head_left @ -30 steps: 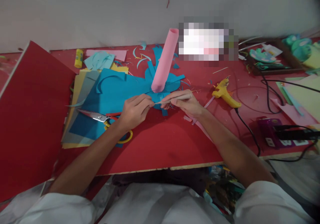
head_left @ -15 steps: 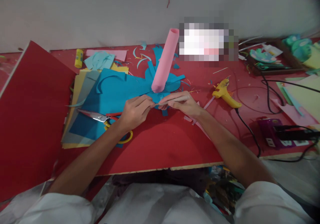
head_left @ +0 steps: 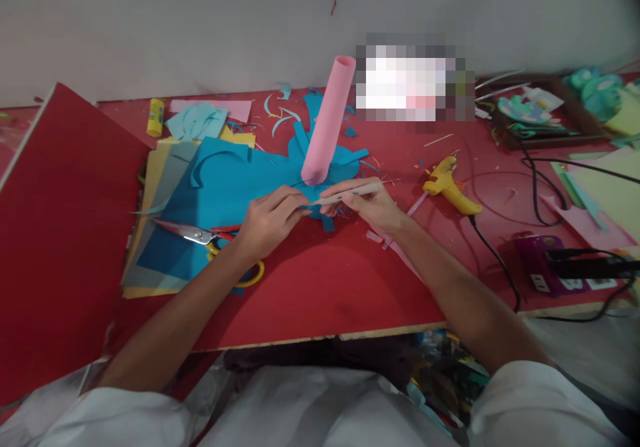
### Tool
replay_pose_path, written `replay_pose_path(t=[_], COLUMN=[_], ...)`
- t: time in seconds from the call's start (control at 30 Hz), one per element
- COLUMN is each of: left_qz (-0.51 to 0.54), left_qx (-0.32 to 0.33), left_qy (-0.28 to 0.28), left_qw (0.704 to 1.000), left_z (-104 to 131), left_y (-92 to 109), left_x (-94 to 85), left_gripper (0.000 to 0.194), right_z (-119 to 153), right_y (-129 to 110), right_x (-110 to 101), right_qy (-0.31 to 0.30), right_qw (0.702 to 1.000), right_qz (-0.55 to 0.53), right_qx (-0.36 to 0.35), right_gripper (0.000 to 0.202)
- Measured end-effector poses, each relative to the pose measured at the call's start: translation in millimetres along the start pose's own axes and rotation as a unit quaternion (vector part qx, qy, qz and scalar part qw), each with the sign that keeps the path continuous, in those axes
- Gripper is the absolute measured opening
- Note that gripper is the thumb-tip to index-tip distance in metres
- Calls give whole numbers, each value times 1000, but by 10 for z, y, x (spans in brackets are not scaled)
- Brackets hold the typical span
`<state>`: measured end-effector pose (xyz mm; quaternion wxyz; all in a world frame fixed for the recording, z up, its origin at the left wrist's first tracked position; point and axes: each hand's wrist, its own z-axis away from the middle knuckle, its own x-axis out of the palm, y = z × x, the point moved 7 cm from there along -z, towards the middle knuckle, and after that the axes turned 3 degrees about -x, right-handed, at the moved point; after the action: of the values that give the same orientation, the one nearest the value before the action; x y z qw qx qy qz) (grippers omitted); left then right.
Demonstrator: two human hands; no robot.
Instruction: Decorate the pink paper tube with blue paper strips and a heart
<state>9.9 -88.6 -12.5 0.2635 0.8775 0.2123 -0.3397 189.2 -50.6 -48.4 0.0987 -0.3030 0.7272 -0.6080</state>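
My right hand (head_left: 373, 206) is closed around a pale, pen-shaped tool (head_left: 350, 194), its thin tip pointing left. At that tip, my left hand (head_left: 275, 215) has its fingers pinched together; what lies between them is too small to make out. Just beyond both hands, a rolled pink paper tube (head_left: 330, 119) leans to the right, its lower end over blue paper (head_left: 350, 162) cut into lobes and strips. Under and beside my left forearm lie scissors (head_left: 197, 234) with red and yellow handles.
A yellow glue gun (head_left: 453, 186) with its cord lies right of my right hand. Stacked coloured sheets (head_left: 150, 234) and a glue stick (head_left: 156, 118) are at left. Farther right are a dark tray (head_left: 550, 142) and a purple box (head_left: 535, 267). A red board (head_left: 60, 234) stands left.
The pen-shaped tool's tip has drawn slightly apart from my left fingers, and the left fingers have loosened a little. The tube and the blue paper stay in place.
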Motion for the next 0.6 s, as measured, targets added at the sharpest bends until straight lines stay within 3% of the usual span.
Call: replay_pose_path(t=[0.4, 0.6], left_qz=[-46, -45], left_qx=[47, 13], left_qy=[43, 13], left_qw=[997, 999], left_z=[21, 43], left_y=[57, -1], left_x=[-71, -15], left_gripper=[10, 18], right_z=[1, 4], right_y=[81, 71], right_x=[36, 59], right_qy=[-16, -16], right_qw=[998, 997], right_qz=[-3, 18], right_qx=[53, 71], right_gripper=[41, 39])
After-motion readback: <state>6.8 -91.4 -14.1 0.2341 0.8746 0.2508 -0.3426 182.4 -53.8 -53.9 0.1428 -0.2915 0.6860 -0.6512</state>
